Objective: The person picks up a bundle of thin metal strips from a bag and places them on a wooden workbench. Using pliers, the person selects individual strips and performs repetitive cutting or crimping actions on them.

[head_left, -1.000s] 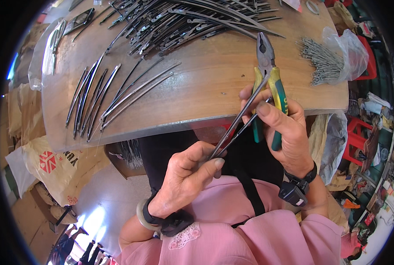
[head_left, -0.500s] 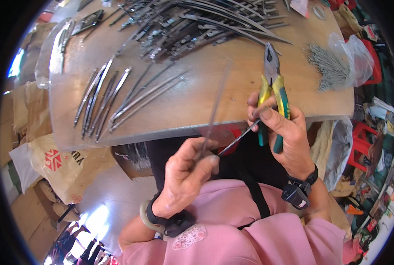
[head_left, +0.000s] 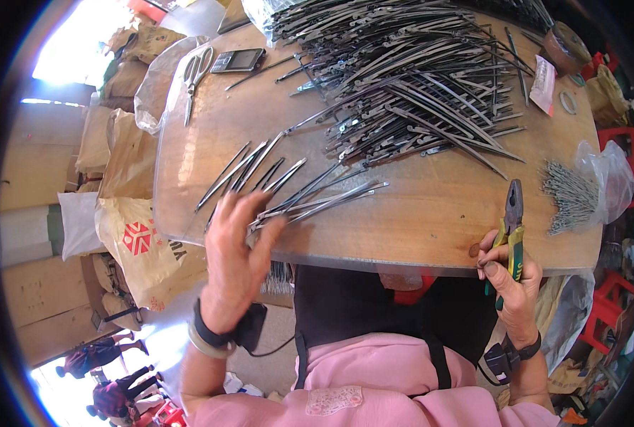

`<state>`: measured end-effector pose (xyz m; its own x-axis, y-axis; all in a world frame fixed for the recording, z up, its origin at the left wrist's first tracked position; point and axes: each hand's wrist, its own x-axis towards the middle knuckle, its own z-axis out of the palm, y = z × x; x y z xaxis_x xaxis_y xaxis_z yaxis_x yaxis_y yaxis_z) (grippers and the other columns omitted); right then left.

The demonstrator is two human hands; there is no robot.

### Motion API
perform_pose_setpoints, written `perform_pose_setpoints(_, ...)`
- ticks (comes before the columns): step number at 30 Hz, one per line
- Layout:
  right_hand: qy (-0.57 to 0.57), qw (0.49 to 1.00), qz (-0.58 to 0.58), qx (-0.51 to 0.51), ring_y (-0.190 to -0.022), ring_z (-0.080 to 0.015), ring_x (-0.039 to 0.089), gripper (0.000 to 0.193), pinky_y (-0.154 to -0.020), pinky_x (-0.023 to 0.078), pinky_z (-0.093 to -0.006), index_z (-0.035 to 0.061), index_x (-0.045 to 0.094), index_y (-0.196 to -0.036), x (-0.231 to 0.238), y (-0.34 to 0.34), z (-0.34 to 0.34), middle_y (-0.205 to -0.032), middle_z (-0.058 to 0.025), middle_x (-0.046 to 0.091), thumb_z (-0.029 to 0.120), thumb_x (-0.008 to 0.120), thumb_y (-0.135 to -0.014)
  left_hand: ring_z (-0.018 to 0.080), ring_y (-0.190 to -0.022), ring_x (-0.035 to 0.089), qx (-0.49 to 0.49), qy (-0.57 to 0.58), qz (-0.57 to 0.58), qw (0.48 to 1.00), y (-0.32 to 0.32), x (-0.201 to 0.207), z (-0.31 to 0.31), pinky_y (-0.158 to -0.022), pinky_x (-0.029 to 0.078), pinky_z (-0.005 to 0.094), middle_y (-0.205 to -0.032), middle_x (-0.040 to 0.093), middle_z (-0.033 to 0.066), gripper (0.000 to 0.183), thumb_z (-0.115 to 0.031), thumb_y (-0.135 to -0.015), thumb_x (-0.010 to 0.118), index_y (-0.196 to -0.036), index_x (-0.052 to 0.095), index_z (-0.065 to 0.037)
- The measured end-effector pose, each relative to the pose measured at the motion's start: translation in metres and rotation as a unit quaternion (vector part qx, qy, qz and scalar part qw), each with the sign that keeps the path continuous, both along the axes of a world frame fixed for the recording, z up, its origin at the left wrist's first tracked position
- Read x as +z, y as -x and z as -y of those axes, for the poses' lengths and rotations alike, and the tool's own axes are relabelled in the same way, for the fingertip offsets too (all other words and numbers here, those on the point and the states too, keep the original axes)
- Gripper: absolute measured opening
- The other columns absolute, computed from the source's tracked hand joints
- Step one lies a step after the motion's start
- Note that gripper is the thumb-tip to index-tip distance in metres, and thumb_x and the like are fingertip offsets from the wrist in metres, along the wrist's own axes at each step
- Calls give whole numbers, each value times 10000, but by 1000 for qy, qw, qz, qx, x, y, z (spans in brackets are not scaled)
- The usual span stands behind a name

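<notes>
My right hand [head_left: 514,283] is closed around pliers [head_left: 514,208] with yellow-green handles, jaws pointing away from me over the table's near edge. My left hand [head_left: 235,249] reaches over the near left part of the table, its fingers spread and bent. Beside those fingers lies a small fan of thin metal strips [head_left: 334,201]; the fingertips partly cover the nearest ends, and whether they touch cannot be made out. Just beyond, another loose row of dark strips [head_left: 249,167] rests on the wood. A large tangled pile of similar strips [head_left: 416,92] fills the far middle.
Scissors [head_left: 198,71] and a dark phone-like device [head_left: 237,60] lie far left. Thin grey wire pieces [head_left: 567,201] spill from a clear bag [head_left: 610,178] at the right. A brown tape roll [head_left: 566,48] stands far right. Red stools [head_left: 608,313] are beside the table.
My left hand has moved left, away from my right hand, to the strips on the table. The thin strips held between my hands no longer show there. My right hand keeps the pliers.
</notes>
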<state>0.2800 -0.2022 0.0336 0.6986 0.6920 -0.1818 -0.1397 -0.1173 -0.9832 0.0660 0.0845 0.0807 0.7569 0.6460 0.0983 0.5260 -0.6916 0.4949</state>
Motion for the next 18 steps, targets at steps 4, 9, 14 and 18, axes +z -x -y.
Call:
perform_pose_setpoints(4,9,999,-29,-26,-885,-171,598,142,-779,479,-293,-21,665,-853,6,-7,5,-963,-108,635,118,695,-846,323,-920,608,-21,-26,-18,999,-60,-6,-37,-798,488,391,-1026,606,193,356,-76,-829,665,-1163,603,27)
perform_pose_setpoints(9,0,989,128,-80,-923,-185,606,198,-823,483,-334,-26,684,-875,36,-64,64,-1001,-119,649,167,704,-837,363,-955,597,-81,-113,-33,990,-97,-45,-58,-827,474,395,-1039,610,190,196,-3,-852,611,-1042,629,43)
perform_pose_setpoints(14,160,910,371,-94,-893,-241,630,152,-797,487,-323,-21,685,-916,37,-104,82,-950,-135,637,90,679,-813,259,-846,623,-95,-142,-48,984,-78,-7,-66,-762,484,340,-928,647,158,163,-18,-927,552,-1061,633,26)
perform_pose_setpoints(18,221,828,515,-5,-909,-337,631,192,-801,510,-376,-19,666,-942,21,-108,58,-1035,-163,618,21,653,-755,330,-840,618,-104,-149,-10,983,-45,6,-79,-756,477,359,-918,631,171,136,-21,-909,563,-1022,630,14)
